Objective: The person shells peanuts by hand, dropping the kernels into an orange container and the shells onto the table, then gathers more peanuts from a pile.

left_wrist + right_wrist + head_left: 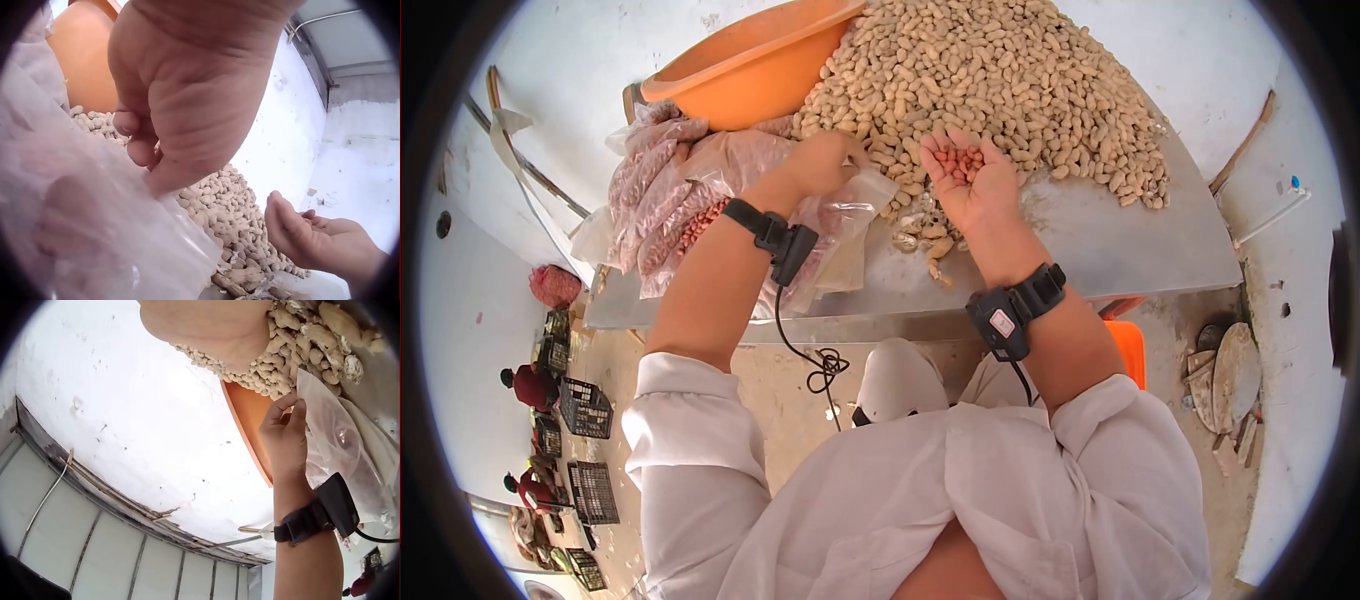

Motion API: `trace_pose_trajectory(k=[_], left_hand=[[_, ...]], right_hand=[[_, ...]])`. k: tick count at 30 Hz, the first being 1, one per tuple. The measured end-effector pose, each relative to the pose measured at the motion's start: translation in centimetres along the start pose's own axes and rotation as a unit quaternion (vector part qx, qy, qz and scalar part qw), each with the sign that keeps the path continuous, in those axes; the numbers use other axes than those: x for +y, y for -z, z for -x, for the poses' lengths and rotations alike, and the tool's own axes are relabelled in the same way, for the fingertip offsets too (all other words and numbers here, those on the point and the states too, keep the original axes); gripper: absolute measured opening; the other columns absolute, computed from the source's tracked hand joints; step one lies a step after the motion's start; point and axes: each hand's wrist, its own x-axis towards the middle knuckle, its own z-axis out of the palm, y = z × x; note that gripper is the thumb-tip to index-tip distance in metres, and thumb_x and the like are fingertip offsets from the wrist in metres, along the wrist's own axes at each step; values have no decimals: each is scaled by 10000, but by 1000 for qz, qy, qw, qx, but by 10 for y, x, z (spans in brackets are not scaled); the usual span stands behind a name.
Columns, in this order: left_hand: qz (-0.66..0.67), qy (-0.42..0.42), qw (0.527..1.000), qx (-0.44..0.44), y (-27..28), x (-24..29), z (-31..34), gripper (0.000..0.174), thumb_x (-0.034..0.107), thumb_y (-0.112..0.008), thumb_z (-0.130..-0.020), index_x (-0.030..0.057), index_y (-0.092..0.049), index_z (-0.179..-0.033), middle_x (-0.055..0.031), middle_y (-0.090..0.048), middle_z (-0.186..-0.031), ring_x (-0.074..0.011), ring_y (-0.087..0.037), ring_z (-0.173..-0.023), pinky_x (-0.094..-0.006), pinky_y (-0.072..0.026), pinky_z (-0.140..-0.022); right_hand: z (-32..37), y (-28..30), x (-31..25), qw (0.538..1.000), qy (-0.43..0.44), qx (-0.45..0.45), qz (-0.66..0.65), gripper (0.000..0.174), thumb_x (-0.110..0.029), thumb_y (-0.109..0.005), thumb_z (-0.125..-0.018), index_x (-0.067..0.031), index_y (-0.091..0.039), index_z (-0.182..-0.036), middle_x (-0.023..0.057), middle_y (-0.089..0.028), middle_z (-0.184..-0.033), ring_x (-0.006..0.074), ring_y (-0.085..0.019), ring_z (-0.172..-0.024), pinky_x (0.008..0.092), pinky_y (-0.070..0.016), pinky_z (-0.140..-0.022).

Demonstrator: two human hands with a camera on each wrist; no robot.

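Observation:
My left hand (pixel 825 163) pinches the upper edge of a clear plastic bag (pixel 845 245) between thumb and fingers, at the left part of the metal table. In the left wrist view the bag (pixel 125 225) hangs loosely below that hand. Palm up, my right hand (pixel 982 198) is cupped around a small pile of red shelled peanuts (pixel 960 163), just in front of a big heap of unshelled peanuts (pixel 990 80). From the right wrist, the kernels are hidden behind the palm. Broken peanut shells (pixel 922 228) lie on the table between both hands.
Several filled bags of red peanuts (pixel 645 185) lie at the table's left, beside an orange basin (pixel 750 65). The metal table (pixel 1100 250) has a rounded right edge. An orange stool (pixel 1127 350) stands underneath at right. Black crates (pixel 586 408) and two people are off to the left.

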Motion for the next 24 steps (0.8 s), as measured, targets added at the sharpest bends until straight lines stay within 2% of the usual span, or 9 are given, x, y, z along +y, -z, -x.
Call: trace_pose_trajectory(k=[5,8,11,14,17,20,24], left_hand=[[-25,19,999,5,9,11,16,111,-1,-604,-678,23,-600,-786,-143,-605,-763,-300,-588,-743,-361,-460,-659],[-37,-35,999,20,17,18,25,109,-24,-580,-696,18,-561,-795,-143,-586,-751,-313,-578,-732,-366,-451,-641],[-25,-70,996,50,26,22,33,102,-43,-558,-714,15,-540,-796,-142,-574,-759,-319,-572,-726,-369,-447,-630],[-27,-76,995,59,38,26,38,85,5,-561,-721,30,-533,-797,-127,-559,-756,-338,-558,-760,-404,-448,-650],[-37,-87,993,70,44,28,43,128,-44,-579,-711,12,-543,-821,-144,-569,-771,-330,-565,-739,-375,-450,-652],[-49,-90,992,78,47,30,47,143,-41,-587,-710,9,-549,-838,-151,-573,-784,-339,-566,-747,-372,-456,-661],[-48,-85,992,82,49,30,51,96,-1,-565,-725,33,-554,-815,-122,-575,-818,-335,-559,-812,-400,-458,-692]], right_hand=[[-7,-9,12,999,-37,-39,6,418,-269,-316,-971,35,-554,-811,151,-578,-831,267,-573,-804,420,-492,-831],[-11,-27,24,997,-57,-41,35,394,-253,-331,-962,14,-525,-747,124,-544,-752,245,-549,-735,407,-494,-791],[-27,-35,39,995,-67,-68,42,313,-186,-410,-937,23,-532,-739,118,-531,-763,250,-555,-765,446,-480,-867],[-49,-41,53,984,-86,-77,135,268,-156,-450,-899,-8,-541,-695,99,-521,-714,235,-549,-740,410,-486,-809],[-62,-45,67,968,-91,-118,202,252,-160,-489,-872,-29,-543,-664,99,-541,-713,228,-540,-722,375,-476,-741],[-68,-54,83,940,-95,-83,318,203,-203,-503,-850,-59,-516,-708,74,-516,-623,201,-458,-557,345,-393,-606],[-58,-66,88,907,-138,-53,395,218,-265,-526,-855,-56,-543,-797,90,-565,-732,219,-501,-646,347,-396,-631]])
